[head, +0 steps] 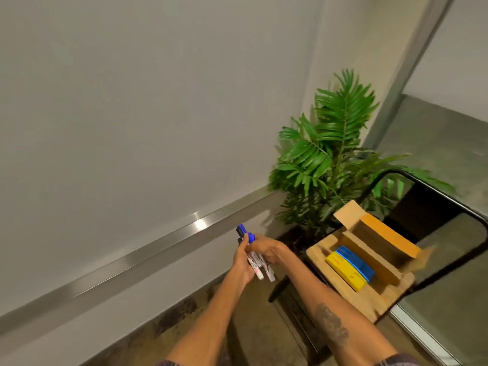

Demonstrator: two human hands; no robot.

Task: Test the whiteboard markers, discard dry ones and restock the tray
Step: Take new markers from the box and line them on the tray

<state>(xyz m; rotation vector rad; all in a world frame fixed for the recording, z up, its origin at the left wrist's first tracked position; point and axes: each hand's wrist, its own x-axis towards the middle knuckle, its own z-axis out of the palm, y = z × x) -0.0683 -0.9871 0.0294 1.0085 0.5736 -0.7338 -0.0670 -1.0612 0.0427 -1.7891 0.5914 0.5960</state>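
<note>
Now we grip the blue-capped markers at lower centre, left hand and right hand both curled round the barrels, probably to sort one out for testing on the whiteboard

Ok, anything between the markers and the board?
Nothing visible. The left hand and right hand both grip the markers in front of the board, with only open air beyond the blue caps. The plant and wooden tray sit off to the right, out of that path.
</note>
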